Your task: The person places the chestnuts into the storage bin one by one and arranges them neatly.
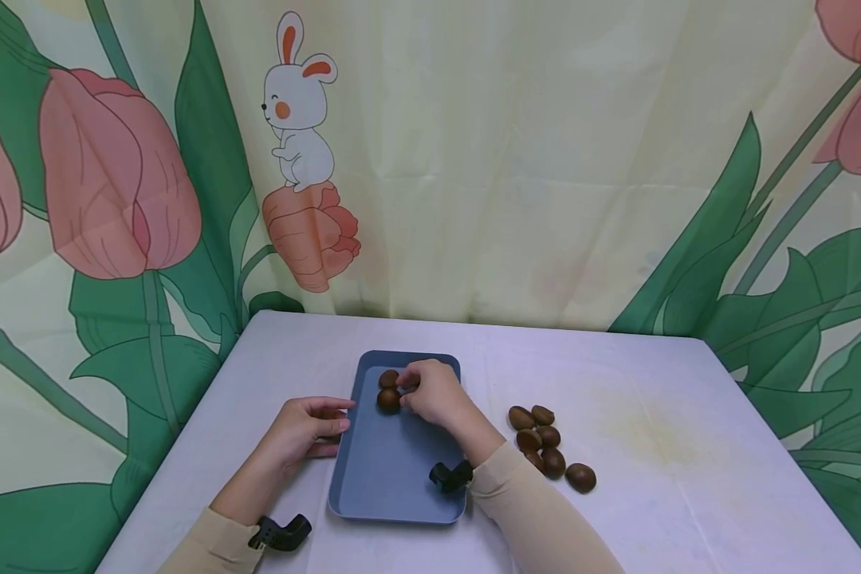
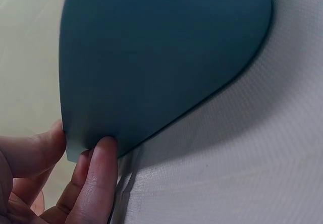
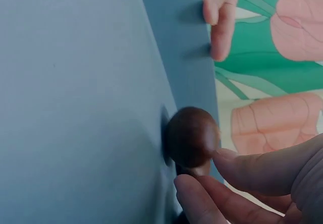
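Note:
A blue tray [image 1: 402,486] lies on the table, and two brown chestnuts [image 1: 389,401] sit near its far left corner. My right hand [image 1: 434,392] reaches over the tray and pinches another chestnut, mostly hidden by the fingers, beside those two. In the right wrist view a round chestnut [image 3: 191,137] rests by the tray wall, close to the thumb tip. My left hand [image 1: 307,430] is at the tray's left side, its fingertips touching the rim from outside. The left wrist view shows its thumb and fingers [image 2: 103,168] against the outer wall.
Several loose chestnuts [image 1: 553,462] lie in a cluster on the white tablecloth [image 1: 689,494], right of the tray and beside the right forearm. A patterned curtain [image 1: 488,175] hangs behind the table's far edge. Black wrist cameras [image 1: 284,532] are strapped at both sleeves.

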A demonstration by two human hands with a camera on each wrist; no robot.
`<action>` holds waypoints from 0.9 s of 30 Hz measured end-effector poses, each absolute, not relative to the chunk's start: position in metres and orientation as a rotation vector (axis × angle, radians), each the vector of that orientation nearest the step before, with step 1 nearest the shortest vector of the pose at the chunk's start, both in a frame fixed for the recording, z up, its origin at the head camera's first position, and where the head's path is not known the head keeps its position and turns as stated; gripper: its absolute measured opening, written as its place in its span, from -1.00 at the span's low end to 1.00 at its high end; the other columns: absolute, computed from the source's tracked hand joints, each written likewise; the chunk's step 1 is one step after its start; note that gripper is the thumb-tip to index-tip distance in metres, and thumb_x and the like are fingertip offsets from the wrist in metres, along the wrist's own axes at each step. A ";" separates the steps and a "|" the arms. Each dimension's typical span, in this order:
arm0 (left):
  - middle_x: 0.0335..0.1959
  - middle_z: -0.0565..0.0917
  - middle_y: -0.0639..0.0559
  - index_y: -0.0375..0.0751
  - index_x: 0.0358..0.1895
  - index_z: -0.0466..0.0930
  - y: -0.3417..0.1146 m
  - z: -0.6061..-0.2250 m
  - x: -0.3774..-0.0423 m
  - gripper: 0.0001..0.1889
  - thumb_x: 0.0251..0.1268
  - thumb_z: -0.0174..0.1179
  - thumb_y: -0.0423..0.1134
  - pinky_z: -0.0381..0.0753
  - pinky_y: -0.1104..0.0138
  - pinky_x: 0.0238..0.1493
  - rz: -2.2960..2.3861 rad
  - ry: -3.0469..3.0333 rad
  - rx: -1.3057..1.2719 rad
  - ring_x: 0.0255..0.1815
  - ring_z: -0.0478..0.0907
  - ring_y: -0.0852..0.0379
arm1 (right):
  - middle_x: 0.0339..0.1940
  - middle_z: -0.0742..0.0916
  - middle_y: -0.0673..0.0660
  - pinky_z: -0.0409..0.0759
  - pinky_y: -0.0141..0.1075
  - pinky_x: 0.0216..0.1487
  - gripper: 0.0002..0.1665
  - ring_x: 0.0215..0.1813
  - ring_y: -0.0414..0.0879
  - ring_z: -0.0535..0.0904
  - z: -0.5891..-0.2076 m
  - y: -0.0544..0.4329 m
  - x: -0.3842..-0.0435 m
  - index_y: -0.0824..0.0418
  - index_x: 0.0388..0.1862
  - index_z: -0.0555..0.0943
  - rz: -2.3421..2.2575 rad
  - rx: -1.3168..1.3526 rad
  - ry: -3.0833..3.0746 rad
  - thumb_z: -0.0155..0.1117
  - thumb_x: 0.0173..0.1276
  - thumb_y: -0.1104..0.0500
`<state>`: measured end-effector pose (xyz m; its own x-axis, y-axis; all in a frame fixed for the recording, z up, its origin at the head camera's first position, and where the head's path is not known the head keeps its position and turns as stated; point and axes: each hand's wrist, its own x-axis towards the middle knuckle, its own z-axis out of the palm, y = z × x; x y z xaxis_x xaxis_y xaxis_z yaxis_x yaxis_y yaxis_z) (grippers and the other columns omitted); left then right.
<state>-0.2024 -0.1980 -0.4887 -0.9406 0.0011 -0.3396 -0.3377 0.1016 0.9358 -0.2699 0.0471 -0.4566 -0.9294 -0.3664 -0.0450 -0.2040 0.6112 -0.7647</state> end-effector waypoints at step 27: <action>-0.10 0.75 -0.09 -0.27 0.25 0.75 -0.198 -0.490 -0.203 -0.60 0.36 0.45 -0.42 0.88 0.14 -0.21 1.921 2.132 -0.338 -0.27 0.78 0.05 | 0.11 0.81 0.33 0.87 -0.22 -0.15 -0.73 -0.08 0.04 0.83 -0.427 0.122 -0.259 0.26 0.03 0.80 -1.470 -0.293 2.501 0.40 0.40 0.44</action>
<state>-0.2035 -0.1982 -0.4902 -0.9416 -0.0040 -0.3368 -0.3354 0.1029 0.9365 -0.2592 0.1220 -0.4267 -0.9547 -0.2831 -0.0920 -0.0573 0.4782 -0.8764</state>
